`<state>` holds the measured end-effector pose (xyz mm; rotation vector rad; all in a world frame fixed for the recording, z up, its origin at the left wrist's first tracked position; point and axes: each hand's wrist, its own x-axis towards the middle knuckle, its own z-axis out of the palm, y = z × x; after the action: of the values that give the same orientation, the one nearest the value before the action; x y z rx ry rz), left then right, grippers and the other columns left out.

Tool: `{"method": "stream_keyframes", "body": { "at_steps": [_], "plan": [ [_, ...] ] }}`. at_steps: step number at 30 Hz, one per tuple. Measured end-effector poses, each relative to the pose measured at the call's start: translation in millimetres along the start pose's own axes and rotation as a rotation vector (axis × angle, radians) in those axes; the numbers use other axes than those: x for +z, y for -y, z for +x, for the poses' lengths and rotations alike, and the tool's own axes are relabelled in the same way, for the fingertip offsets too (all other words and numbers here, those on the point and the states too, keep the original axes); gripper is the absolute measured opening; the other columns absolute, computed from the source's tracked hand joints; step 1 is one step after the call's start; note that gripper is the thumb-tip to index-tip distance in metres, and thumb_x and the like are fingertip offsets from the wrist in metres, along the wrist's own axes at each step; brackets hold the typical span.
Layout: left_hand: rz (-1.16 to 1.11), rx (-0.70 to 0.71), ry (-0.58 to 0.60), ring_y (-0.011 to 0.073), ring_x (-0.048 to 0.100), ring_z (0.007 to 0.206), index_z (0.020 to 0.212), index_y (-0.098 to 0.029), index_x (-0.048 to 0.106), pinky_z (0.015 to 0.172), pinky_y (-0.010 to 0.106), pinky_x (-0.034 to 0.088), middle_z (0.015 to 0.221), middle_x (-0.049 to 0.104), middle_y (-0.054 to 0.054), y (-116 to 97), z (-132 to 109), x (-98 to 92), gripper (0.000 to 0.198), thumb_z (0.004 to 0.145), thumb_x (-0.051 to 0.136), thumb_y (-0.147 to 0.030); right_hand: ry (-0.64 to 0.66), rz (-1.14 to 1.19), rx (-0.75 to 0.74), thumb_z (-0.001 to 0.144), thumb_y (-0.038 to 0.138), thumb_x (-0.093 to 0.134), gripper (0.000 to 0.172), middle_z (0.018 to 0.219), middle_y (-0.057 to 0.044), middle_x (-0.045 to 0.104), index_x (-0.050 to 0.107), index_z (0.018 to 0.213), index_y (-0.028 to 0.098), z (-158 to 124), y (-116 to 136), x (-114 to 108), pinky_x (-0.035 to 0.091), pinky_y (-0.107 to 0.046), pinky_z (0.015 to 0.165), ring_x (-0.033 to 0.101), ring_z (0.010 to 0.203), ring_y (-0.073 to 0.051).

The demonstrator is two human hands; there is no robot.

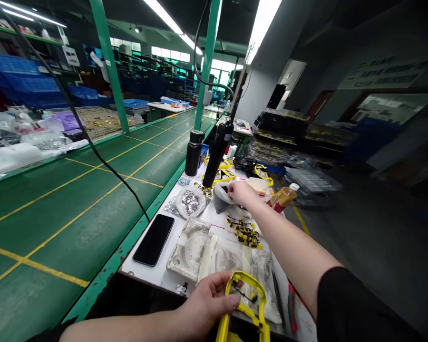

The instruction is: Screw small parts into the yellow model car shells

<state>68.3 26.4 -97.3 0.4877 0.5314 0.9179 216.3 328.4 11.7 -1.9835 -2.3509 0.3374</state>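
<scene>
My left hand [214,301] is closed around the left side of a yellow plastic frame [262,316], held low over the table's front edge. A small black part with a yellow tip [248,295] shows across its opening. My right hand [243,194] reaches forward to an open grey bag [221,199]. Its fingers are curled at the bag's mouth, and their tips are hidden inside. Close by lie a bag of small silvery metal pieces [191,202] and a pile of black-and-yellow small parts [248,233]. A worn whitish moulded fixture [192,249] lies in front of the left hand.
A phone [154,240] lies at the table's left. Behind stand a black bottle [193,154], a black cylindrical tool [217,156] and more yellow frames [223,175]. A drink bottle [284,197] and red-handled tool [292,308] are right. A green conveyor [92,209] runs alongside.
</scene>
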Motion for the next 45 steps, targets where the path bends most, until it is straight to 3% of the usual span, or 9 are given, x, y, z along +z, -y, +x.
{"method": "stream_keyframes", "body": {
  "at_steps": [7,17,24,29,34,41,45],
  "plan": [
    [0.043,0.002,0.012,0.0228,0.076,0.094,0.120,-0.020,0.088,0.097,0.035,0.059,0.109,0.083,0.010,2.2,1.3,-5.0,0.060,0.070,0.108,-0.044,-0.113,0.031,-0.013,0.110,0.042,0.074,0.025,0.116,-0.007,0.078,0.076,0.113,0.017,-9.7,1.9,9.7,0.065,-0.045,0.100,0.075,0.107,-0.023],
    [0.035,-0.003,0.043,0.0209,0.075,0.086,0.120,-0.020,0.087,0.098,0.037,0.060,0.097,0.081,0.007,6.3,5.6,-11.5,0.061,0.069,0.108,-0.046,-0.222,0.187,-0.055,0.110,0.039,0.075,0.022,0.118,-0.007,0.078,0.077,0.114,0.017,-10.7,8.8,3.1,0.063,-0.049,0.106,0.075,0.112,-0.024],
    [0.031,0.026,0.064,0.0219,0.078,0.091,0.118,-0.020,0.087,0.100,0.036,0.059,0.112,0.084,0.011,10.6,8.9,-14.9,0.058,0.070,0.108,-0.044,-0.252,0.401,-0.078,0.110,0.040,0.075,0.027,0.122,-0.008,0.077,0.075,0.126,0.017,-2.0,22.7,13.2,0.064,-0.048,0.104,0.076,0.110,-0.024],
    [0.030,0.022,0.076,0.0229,0.079,0.098,0.121,-0.017,0.085,0.105,0.036,0.058,0.113,0.085,0.012,10.6,10.0,-16.6,0.062,0.070,0.109,-0.043,-0.224,0.578,-0.113,0.109,0.038,0.078,0.028,0.115,-0.006,0.078,0.074,0.126,0.016,7.3,37.5,27.8,0.067,-0.045,0.096,0.077,0.100,-0.022],
    [0.025,0.033,0.090,0.0241,0.080,0.097,0.125,-0.015,0.083,0.106,0.039,0.058,0.114,0.085,0.014,10.0,10.2,-16.5,0.063,0.073,0.107,-0.041,-0.180,0.741,-0.217,0.109,0.036,0.077,0.026,0.118,-0.007,0.079,0.075,0.126,0.016,4.0,49.8,36.0,0.067,-0.046,0.101,0.078,0.108,-0.023],
    [-0.005,0.046,0.128,0.0233,0.081,0.101,0.122,-0.016,0.084,0.106,0.038,0.058,0.114,0.085,0.014,11.1,12.5,-16.7,0.058,0.074,0.108,-0.039,-0.077,0.933,-0.353,0.104,0.031,0.083,0.020,0.113,-0.006,0.081,0.079,0.118,0.017,-27.2,57.9,32.7,0.062,-0.052,0.111,0.078,0.109,-0.024],
    [0.006,0.050,0.156,0.0220,0.081,0.097,0.120,-0.017,0.085,0.104,0.037,0.059,0.116,0.084,0.013,11.2,17.0,-21.3,0.059,0.071,0.109,-0.041,0.038,1.096,-0.416,0.091,0.037,0.094,0.034,0.106,-0.007,0.084,0.081,0.115,0.017,-53.3,72.8,36.3,0.065,-0.048,0.103,0.080,0.103,-0.025]
  ]
}}
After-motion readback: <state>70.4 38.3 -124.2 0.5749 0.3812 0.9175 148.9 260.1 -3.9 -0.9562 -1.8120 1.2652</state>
